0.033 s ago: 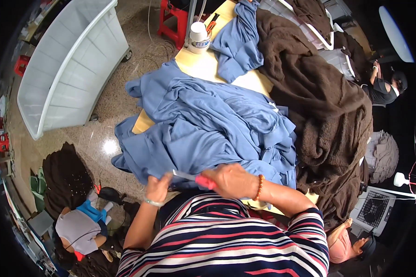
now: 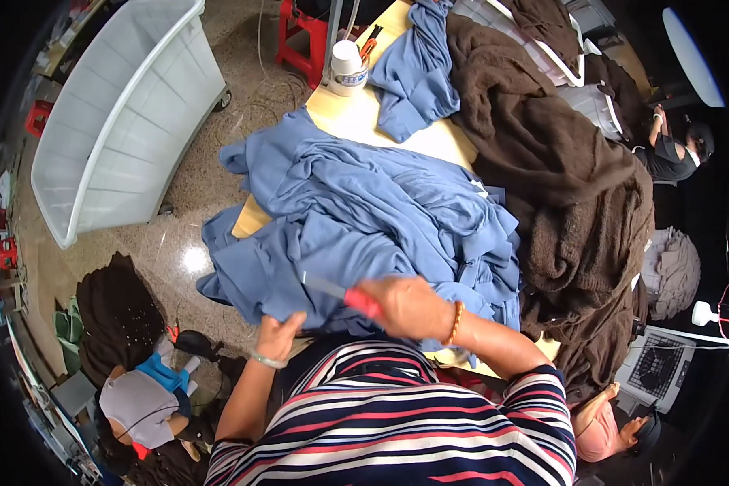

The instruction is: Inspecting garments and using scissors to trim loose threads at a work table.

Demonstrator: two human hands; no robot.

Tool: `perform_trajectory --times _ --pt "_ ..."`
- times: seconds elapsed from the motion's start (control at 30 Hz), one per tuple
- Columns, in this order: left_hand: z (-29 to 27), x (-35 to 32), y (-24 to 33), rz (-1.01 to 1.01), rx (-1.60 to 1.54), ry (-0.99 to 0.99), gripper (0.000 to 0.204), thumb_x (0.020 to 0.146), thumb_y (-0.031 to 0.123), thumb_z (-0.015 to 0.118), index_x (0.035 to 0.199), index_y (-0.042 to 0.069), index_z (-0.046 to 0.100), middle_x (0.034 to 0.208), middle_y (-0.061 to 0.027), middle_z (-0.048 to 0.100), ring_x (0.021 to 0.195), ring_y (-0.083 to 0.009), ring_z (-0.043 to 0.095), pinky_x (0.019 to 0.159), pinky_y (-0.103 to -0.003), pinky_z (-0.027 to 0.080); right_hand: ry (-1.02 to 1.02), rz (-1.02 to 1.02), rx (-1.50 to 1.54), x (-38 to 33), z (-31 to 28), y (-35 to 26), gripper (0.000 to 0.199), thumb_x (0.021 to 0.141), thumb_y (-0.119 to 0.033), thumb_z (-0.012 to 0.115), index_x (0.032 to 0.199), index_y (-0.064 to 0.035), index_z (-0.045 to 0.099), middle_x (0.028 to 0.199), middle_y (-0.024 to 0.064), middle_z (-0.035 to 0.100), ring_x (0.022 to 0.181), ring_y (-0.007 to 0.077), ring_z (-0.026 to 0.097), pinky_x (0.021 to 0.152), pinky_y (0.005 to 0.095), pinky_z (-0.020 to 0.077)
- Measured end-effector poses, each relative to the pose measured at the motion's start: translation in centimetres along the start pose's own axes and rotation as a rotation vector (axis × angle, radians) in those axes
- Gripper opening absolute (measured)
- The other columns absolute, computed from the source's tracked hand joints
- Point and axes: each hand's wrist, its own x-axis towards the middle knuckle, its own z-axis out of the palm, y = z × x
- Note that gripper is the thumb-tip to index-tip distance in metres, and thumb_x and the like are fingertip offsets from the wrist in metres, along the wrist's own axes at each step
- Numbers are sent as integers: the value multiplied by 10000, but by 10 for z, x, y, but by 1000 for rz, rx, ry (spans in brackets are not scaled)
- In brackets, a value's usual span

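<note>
Cutting tool: the right hand (image 2: 409, 306) is closed around a red-handled tool (image 2: 356, 300); its thin metal end points left at the cloth, so it can reach the edge.
Blue cloth: a big heap of blue cloth (image 2: 364, 219) lies on the pale table (image 2: 356, 117), right in front of the person, with one side hanging off the near edge.
Left hand: the left hand (image 2: 277, 334) pinches the cloth's low edge, likely to keep it tight (a silver bracelet sits on that wrist).
Brown cloth: a brown pile (image 2: 559, 186) lies to the right, touching the blue heap.
Farther off: a white cup (image 2: 348, 69) stands at the table's far end, and a white bin (image 2: 121, 113) sits on the floor to the left.
</note>
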Motion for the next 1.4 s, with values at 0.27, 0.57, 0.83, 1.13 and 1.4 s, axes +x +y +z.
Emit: perform_trajectory --times 0.27,0.57,0.83,1.13,1.4 --pt "-72 39 74 -27 990 306 210 913 190 668 879 -17 651 644 -38 648 568 -98 562 574 -276 465 531 475 -38 51 -13 112 383 812 -143 672 1167 -57 557 1074 190 588 938 408 612 784 458 508" --pt "68 269 125 1047 1407 263 489 837 114 728 1277 10 540 1149 -142 647 1063 -235 619 922 -347 485 426 369 -118 35 -10 87 257 827 -65 598 1077 -72 535 986 171 595 808 394 641 664 465 530" --pt "73 316 134 671 1039 73 254 780 111 736 997 -8 679 893 -126 709 798 -210 664 750 -308 514 542 454 -6 38 -11 112 328 806 -60 632 1120 -67 539 995 186 598 868 414 611 724 464 503" --pt "-14 98 175 -42 696 -509 255 844 43 686 1059 25 551 974 17 564 871 -60 519 779 -243 450 444 357 55 -15 -21 89 322 799 -55 648 1104 -58 544 993 186 605 910 409 603 747 450 498" --pt "22 37 99 -227 1221 -547 566 833 146 748 1313 -12 493 1188 -85 616 1050 -165 605 953 -318 475 180 334 8 -61 -2 71 326 831 -119 671 1137 -69 568 1032 162 583 831 391 616 684 433 516"
